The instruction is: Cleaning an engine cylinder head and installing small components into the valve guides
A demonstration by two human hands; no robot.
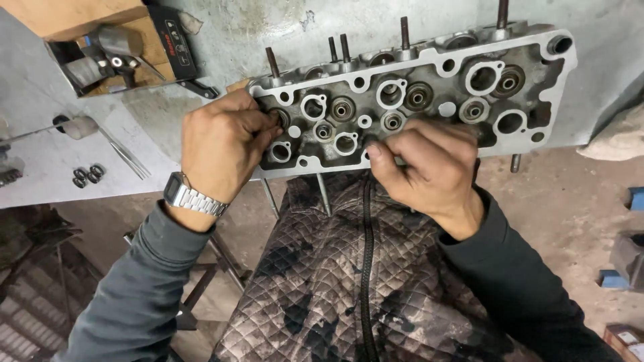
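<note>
A grey metal cylinder head (443, 74) lies on the workbench edge, its top face full of round bores, valve seals and studs sticking up at the back. My left hand (225, 141), with a steel watch on the wrist, rests on the head's left end, fingertips pinched at a valve bore (278, 117); whether it holds a small part I cannot tell. My right hand (426, 164) grips the near edge of the head at its middle, fingers curled over the rim.
A cardboard box (117, 47) with tools stands at the back left. Several small dark rings (88, 175) and thin metal rods (127, 157) lie on the grey bench (40, 147). Below is my quilted vest (349, 281); a dusty floor and boxes lie to the right.
</note>
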